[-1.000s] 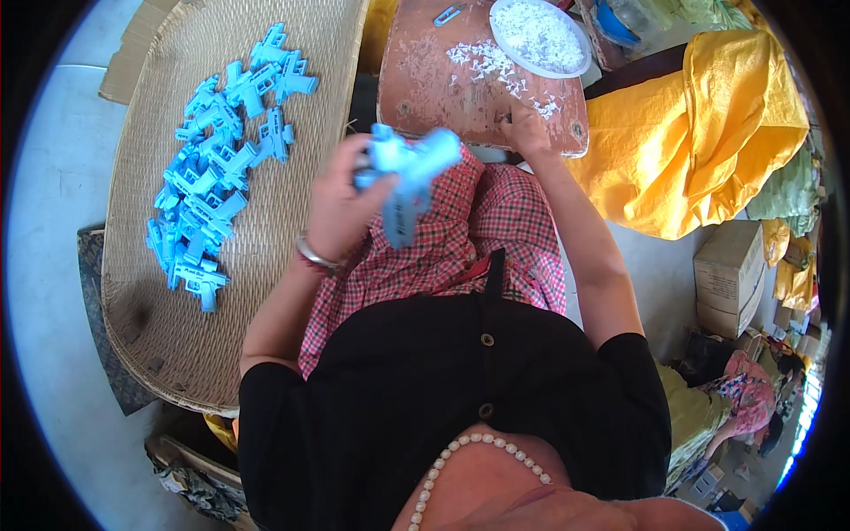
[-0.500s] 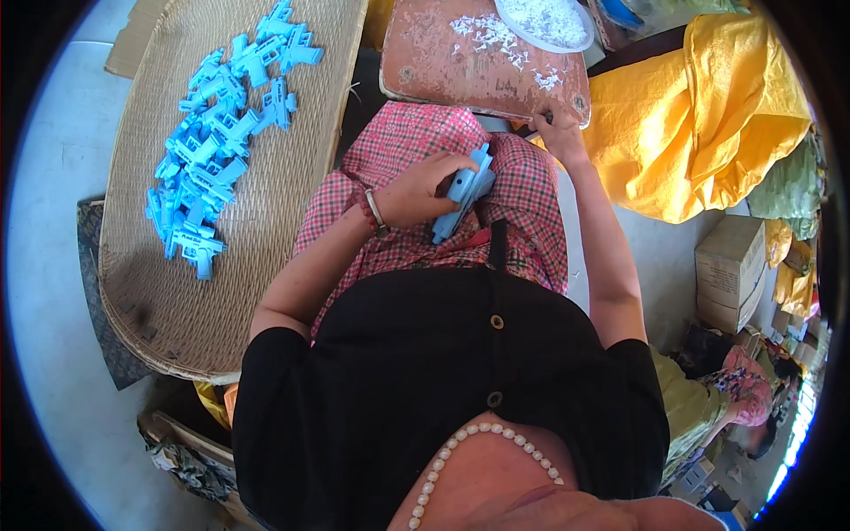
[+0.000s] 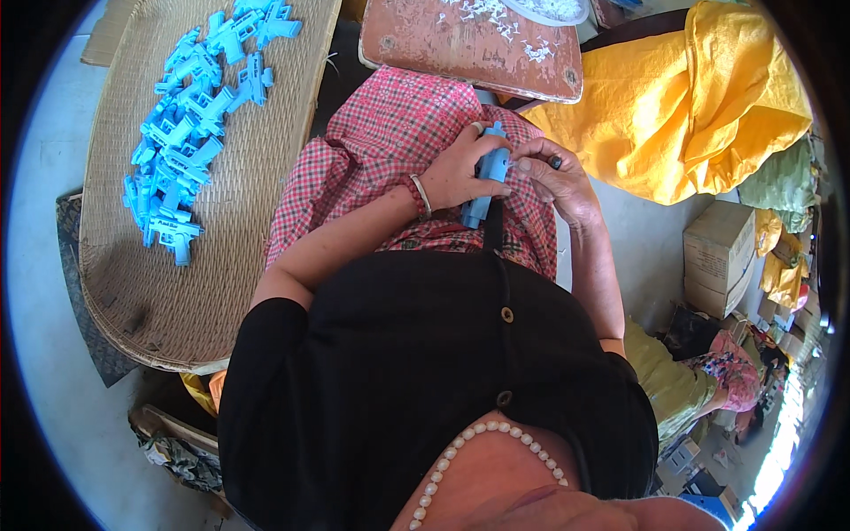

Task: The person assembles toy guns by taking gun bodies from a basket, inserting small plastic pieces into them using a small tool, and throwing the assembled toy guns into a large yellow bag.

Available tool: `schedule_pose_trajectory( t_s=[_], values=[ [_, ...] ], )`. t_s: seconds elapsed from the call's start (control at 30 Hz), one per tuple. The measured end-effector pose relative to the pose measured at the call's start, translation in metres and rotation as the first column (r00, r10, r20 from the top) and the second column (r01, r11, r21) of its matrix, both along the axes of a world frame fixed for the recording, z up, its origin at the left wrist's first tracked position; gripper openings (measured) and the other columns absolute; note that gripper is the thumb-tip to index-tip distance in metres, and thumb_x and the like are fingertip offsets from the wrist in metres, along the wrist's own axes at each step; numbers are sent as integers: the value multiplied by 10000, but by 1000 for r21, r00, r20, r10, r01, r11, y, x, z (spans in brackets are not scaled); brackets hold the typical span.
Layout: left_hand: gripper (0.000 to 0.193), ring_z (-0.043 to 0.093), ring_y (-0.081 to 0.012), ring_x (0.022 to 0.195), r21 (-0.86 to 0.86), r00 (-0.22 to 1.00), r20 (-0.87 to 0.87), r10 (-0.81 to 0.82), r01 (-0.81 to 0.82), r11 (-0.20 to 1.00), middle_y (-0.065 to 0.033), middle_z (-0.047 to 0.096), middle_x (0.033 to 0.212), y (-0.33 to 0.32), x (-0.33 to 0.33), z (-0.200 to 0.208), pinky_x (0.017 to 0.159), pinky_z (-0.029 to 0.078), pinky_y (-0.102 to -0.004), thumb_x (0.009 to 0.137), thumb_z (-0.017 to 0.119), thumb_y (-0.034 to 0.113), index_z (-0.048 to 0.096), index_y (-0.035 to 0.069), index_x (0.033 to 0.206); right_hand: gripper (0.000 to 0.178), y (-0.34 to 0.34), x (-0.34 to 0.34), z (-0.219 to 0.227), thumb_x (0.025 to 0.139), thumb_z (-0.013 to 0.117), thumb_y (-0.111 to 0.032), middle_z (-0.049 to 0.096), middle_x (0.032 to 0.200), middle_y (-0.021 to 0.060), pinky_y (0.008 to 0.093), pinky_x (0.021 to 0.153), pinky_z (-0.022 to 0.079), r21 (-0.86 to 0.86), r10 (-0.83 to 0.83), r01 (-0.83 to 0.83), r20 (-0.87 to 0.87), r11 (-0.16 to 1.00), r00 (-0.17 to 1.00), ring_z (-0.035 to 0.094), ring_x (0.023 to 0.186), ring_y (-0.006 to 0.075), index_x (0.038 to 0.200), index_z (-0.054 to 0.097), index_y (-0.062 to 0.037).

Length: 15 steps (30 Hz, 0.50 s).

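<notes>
Over my lap, my left hand (image 3: 453,177) is wrapped round a light blue toy pistol (image 3: 492,166), which is held tilted with a small dark hole showing in its side. My right hand (image 3: 565,184) is closed in a pinch right at that side of the toy, close to the hole. Whatever is between its thumb and fingers is too small to make out. A heap of similar blue toy pistols (image 3: 181,146) lies on the long woven tray (image 3: 252,217) to my left. Ahead, small white plastic pieces (image 3: 537,50) are scattered on a worn reddish-brown board (image 3: 452,53).
A white bowl (image 3: 553,11) of the same white pieces sits on the board's far side. To the right hang a big yellow sack (image 3: 655,115) and a green one (image 3: 779,181). A cardboard box (image 3: 719,252) stands on the floor, with another person's patterned clothing (image 3: 730,367) nearby.
My right hand has come from the board's near right corner back to the toy pistol. My left hand has turned and lifted the toy slightly toward it. The whole view has shifted a little.
</notes>
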<state>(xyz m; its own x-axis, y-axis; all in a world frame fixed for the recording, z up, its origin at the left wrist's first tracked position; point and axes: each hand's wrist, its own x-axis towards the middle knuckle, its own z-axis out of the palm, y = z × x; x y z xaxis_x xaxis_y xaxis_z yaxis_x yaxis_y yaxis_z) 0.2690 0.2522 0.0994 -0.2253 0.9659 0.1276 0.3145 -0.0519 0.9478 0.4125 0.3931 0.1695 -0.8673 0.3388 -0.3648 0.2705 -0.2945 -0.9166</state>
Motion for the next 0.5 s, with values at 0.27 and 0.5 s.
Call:
schedule_pose_trajectory(
  t_s=[0.27,0.5],
  values=[
    [614,406,-475,1173,42,989,-115,93,-89,995,-308,316,1295,-1,7,4,960,399,-446,693,743,371,486,151,1206,133,-2,1,-12,864,618,-99,557,717,-10,153,400,260,16,-34,34,26,999,999,360,466,-7,967,604,-16],
    [618,438,-444,1127,35,988,-132,85,-81,996,-293,366,1224,0,4,2,926,410,-429,725,708,398,475,78,1199,121,1,-1,-11,863,617,-94,579,731,7,150,406,270,-61,-60,61,21,996,998,378,472,-7,954,602,-16]
  ],
)
